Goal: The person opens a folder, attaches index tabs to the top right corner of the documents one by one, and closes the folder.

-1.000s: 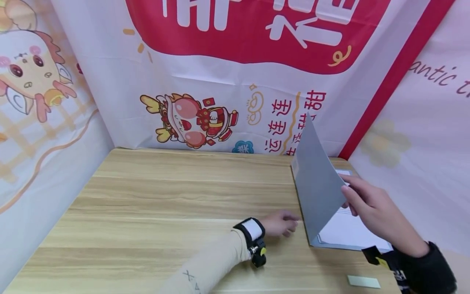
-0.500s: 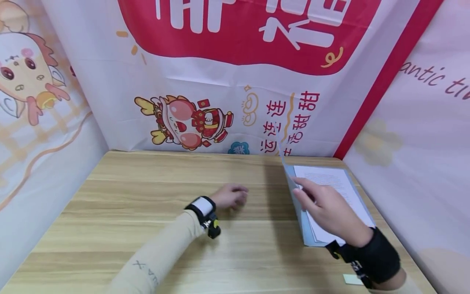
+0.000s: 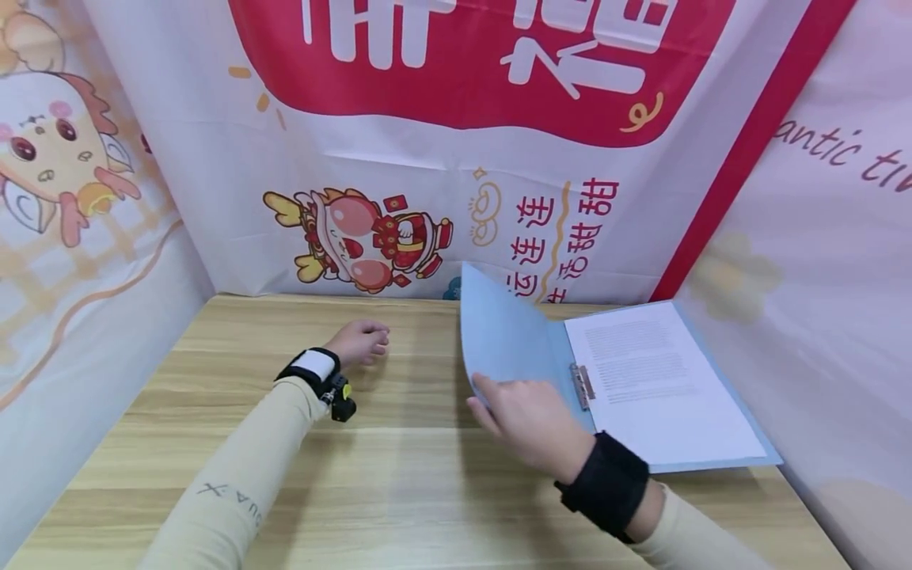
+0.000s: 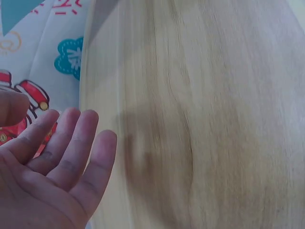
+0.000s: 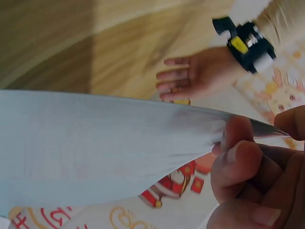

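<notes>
A light blue folder lies at the table's right, its cover [image 3: 499, 340] swung out to the left and still raised off the wood. My right hand [image 3: 502, 404] pinches the cover's free edge [image 5: 119, 143] between thumb and fingers [image 5: 238, 152]. Inside, a printed white sheet [image 3: 655, 380] lies under a metal clip [image 3: 580, 384] at the spine. My left hand [image 3: 366, 342] rests on the table well left of the folder and holds nothing. The left wrist view shows its fingers [image 4: 76, 143] loosely extended over bare wood. The right wrist view shows the left hand [image 5: 190, 76] beyond the cover.
The wooden table [image 3: 399, 491] is boxed in by printed banner walls at the back [image 3: 427, 158], left [image 3: 71, 237] and right [image 3: 841, 277]. The folder's far edge nearly touches the right wall. Bare wood stretches between my two hands.
My right hand has swung the cover from upright over to the left, baring the sheet. My left hand has drawn back to the left, away from the folder.
</notes>
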A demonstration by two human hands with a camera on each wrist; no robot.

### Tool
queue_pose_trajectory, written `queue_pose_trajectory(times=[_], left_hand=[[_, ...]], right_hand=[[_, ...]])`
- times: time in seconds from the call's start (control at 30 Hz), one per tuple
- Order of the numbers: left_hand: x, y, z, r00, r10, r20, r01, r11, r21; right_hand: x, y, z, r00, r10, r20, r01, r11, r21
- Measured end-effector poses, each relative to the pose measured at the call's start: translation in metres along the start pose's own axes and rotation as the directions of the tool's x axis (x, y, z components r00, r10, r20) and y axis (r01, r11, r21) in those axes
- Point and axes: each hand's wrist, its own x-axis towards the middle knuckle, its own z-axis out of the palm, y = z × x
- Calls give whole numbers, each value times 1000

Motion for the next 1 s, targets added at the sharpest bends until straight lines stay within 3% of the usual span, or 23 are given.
queue_pose_trajectory(times=[0.23,0.37,0.5,0.63,1.0], left_hand=[[2,-10,-11,1000,-28,-13,28,999,36],[5,-18,-23,999,-21,-40,24,996,80],[4,-24,-33,999,-27,-47,31,995,98],[1,-26,-39,998,-44,-48,48,994,95],[-6,-10,-45,994,-92,-64,102,977,189]], right_hand=[[18,-32,37,993,-67,102,72,996,-45],[25,-52,56,984,-80,162,100,988,-120],[29,-70,75,983,-116,139,143,968,-204],[37,-86,89,977,-165,138,193,956,-223],[54,-122,121,961,-247,120,270,929,-252]])
